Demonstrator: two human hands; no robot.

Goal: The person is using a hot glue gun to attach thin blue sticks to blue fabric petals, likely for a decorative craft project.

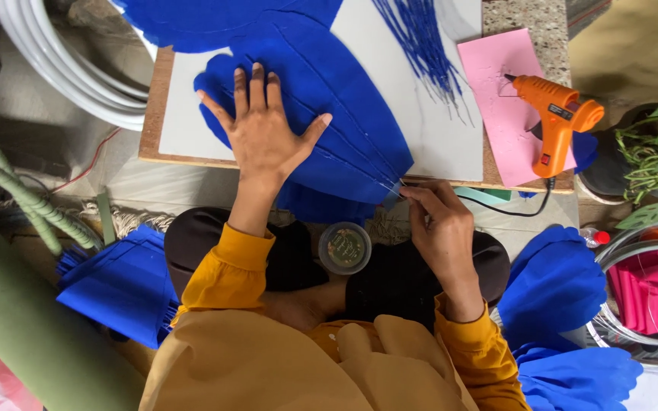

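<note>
On the low wooden counter (163, 156), at ten o'clock, the left hand (262, 131) lies flat, fingers spread wide, pressing one large blue petal-shaped fabric piece (329, 106). Its long axis runs toward five o'clock, tapering to a tip that the right hand (437, 222), nearer, pinches. At three o'clock one orange glue gun (556, 114) rests on one pink foam sheet (503, 91).

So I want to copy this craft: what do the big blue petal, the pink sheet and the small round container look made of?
Blue petal: looks like matte foam or felt sheet, soft creased ridges, no shine. Pink sheet: probably the same matte foam, flat with a faintly grainy surface. Small round container: clear plastic, see-through lid and rim.
</note>
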